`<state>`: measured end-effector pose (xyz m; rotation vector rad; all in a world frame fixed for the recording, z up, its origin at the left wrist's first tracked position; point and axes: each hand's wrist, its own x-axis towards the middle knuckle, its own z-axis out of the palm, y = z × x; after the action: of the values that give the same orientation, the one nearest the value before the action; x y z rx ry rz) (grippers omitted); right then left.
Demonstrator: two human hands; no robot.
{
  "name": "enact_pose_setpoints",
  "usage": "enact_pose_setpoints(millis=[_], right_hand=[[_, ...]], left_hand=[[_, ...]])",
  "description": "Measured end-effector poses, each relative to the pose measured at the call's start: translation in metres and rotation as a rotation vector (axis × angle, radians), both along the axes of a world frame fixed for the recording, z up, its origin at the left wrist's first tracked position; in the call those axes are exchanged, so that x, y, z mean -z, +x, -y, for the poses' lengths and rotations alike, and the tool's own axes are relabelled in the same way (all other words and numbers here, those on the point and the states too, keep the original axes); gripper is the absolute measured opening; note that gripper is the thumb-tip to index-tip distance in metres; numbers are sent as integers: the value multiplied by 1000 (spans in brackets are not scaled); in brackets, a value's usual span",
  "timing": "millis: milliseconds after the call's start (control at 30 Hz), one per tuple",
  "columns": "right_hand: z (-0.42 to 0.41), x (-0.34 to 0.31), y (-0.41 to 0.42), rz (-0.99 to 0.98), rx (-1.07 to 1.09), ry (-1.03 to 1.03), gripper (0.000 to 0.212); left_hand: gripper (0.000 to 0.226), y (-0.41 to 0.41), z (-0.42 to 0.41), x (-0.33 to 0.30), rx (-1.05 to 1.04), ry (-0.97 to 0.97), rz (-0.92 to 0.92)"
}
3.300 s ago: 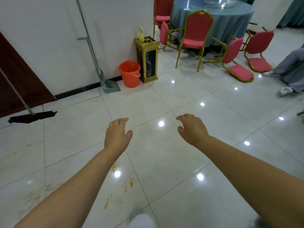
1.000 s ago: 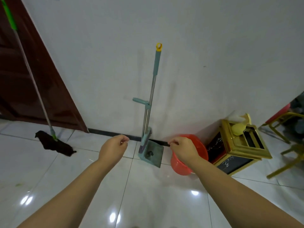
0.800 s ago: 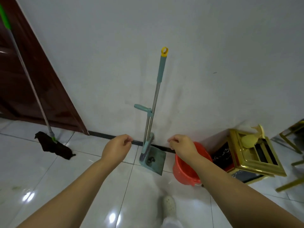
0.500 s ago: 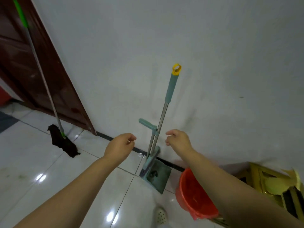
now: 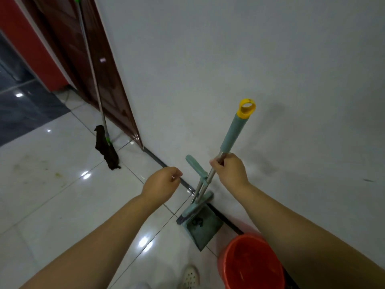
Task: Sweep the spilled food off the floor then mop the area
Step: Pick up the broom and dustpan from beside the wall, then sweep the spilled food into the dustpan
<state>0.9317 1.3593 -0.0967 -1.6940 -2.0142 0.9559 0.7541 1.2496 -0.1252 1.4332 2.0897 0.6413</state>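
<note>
Gripping the broom (image 5: 218, 163) by its bare metal shaft, just under the teal sleeve with the yellow hanging ring, my right hand (image 5: 231, 171) has its grip clamped round the pole. My left hand (image 5: 161, 184) hovers beside it, fingers curled in on themselves and holding nothing, close to the shorter teal handle of the dustpan (image 5: 201, 226). Broom and dustpan stand nested together against the white wall (image 5: 229, 59), the dark bristles sitting at the pan's flat teal tray, which rests on the floor (image 5: 52, 195) at the black skirting. That floor is glossy pale tile with thin grout lines and bright ceiling-light reflections; faint yellowish smears show on the tiles to the left. An orange plastic bucket (image 5: 250, 265), round and smooth, stands just right of the pan beneath my right forearm. Further left, a mop (image 5: 104, 142) with a metal pole, green collar and limp dark cloth head leans on a dark reddish-brown door (image 5: 83, 59). My white perforated shoe (image 5: 190, 278) shows at the bottom edge.
</note>
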Motion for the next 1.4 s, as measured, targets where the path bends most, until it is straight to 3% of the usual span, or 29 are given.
enact_pose_setpoints(millis=[333,467,567,633,767,867,933,1033,1100,1167,1267,1400], right_hand=[[15,-24,-50,-7,-219,-113,24],[32,-49,-87,27,-387,-165,19],[48,-66,-119,32,-537,-207,4],[59,-77,-141,20,-626,-248,4],[85,-92,-192,44,-790,-298,11],[109,-100,-232,50,-875,-321,13],[125,-103,-257,73,-931,-303,11],[149,-107,-295,94,-1008,-281,14],[163,-110,-320,148,-1028,-303,21],[176,-112,-345,224,-996,-332,32],[198,-117,-381,189,-831,-542,27],[233,-122,-423,50,-579,-1109,65]], left_hand=[[33,-29,4,-10,42,-18,-71],[37,-57,23,-12,146,-6,-223],[46,-82,42,-6,223,-73,-353],[41,-99,58,-2,225,-174,-357],[20,-135,95,9,167,-373,-259],[23,-165,124,15,91,-463,-160],[28,-185,146,19,-19,-498,47],[27,-212,181,20,-171,-475,372],[26,-227,203,22,-251,-415,451],[27,-240,225,24,-319,-366,414],[31,-260,255,26,-417,-319,318],[40,-286,291,25,-577,-292,316]])
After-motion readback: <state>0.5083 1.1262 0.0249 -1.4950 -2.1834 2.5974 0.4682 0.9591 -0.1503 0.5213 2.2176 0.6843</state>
